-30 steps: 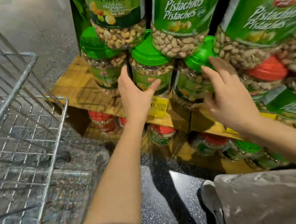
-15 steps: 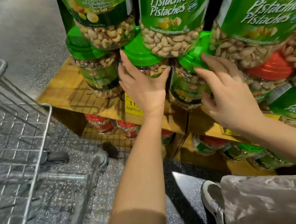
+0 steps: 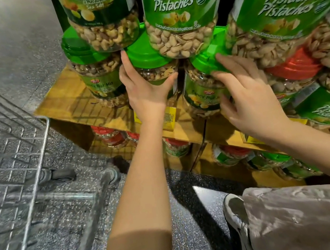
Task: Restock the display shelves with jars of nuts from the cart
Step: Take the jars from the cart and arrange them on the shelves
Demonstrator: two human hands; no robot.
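Left grip (image 3: 147, 97) is wrapped round the middle nut jar (image 3: 151, 62) just under its green lid, thumb on one side and fingers up the other, so that one's properly held. The jar stands near the front edge of the wooden shelf (image 3: 64, 103), between the left Fancy Nut Mix jar (image 3: 97, 79), which is closer to the shelf's left corner, and the right Fancy Nut Mix jar (image 3: 202, 95). Right grip (image 3: 250, 103) is open, fingers spread, fingertips on that right jar's green lid and thumb against its label, not clamped on anything. A big Pistachios jar (image 3: 180, 15) sits stacked on the lids above. A yellow price tag (image 3: 169, 117) hangs on the shelf's front edge by my left wrist. The wire cart (image 3: 36, 157) is off to the left on the speckled floor (image 3: 26, 49), near the shelf's left corner.
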